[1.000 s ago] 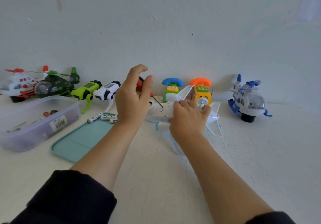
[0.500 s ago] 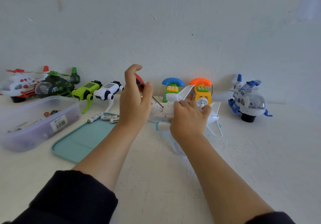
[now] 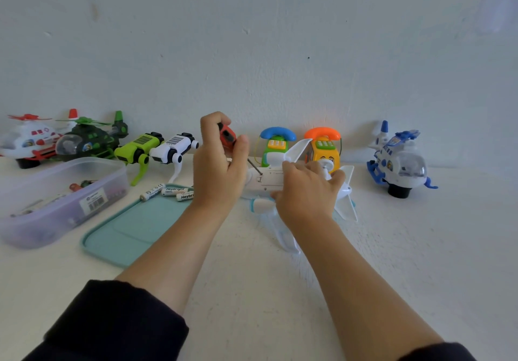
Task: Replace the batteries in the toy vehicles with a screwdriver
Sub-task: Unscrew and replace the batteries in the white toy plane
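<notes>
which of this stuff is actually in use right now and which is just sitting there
In use:
left hand gripping the screwdriver
right hand holding the white plane
loose batteries

Lying about:
helicopters
robot dogs
toy phones
blue helicopter
plastic box
teal lid

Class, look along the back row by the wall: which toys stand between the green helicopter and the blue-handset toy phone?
In the head view, between the green helicopter and the blue-handset phone stand a lime-green robot dog and a white robot dog; the left hand overlaps that stretch too.

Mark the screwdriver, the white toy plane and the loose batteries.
screwdriver (image 3: 227, 136): head view, red handle.
white toy plane (image 3: 267, 182): head view, underside of the body.
loose batteries (image 3: 173, 191): head view, middle battery's label.
</notes>
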{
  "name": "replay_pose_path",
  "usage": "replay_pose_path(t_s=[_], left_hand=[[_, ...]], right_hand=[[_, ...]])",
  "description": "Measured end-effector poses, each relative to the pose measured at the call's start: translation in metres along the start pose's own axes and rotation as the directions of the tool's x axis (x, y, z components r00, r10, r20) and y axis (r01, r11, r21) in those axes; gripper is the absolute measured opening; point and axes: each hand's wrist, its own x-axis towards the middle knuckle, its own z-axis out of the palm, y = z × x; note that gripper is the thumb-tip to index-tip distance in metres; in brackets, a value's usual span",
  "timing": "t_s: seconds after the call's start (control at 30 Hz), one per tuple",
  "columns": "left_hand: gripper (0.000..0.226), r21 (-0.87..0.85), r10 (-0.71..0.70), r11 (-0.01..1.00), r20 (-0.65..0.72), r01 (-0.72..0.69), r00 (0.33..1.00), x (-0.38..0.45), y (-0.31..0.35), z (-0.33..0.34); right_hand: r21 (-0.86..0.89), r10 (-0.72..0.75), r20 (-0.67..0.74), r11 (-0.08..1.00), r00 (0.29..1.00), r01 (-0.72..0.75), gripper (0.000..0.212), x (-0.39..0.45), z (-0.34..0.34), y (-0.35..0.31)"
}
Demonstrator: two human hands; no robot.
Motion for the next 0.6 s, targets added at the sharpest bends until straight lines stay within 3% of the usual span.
replay_pose_path(t_s=[0.2,0.43,0.6], left_hand=[[0.019,-0.017,-0.125,0.992,-0.148,0.124,0.981,0.002,-0.006,-0.004],[0.022,-0.008,-0.239,0.97,-0.191,0.242,0.952,0.002,-0.007,-0.003],[0.019,-0.061,-0.412,0.91,-0.212,0.409,0.886,0.005,-0.023,-0.004]], right_hand=[[0.011,-0.001,0.034,1.0,0.999,0.0,0.029,0.003,-0.003,0.006],[0.02,0.009,0.025,1.0,1.0,-0.009,0.028,0.004,-0.002,0.005],[0.028,0.006,0.037,1.0,0.999,-0.007,0.034,0.003,-0.004,0.005]])
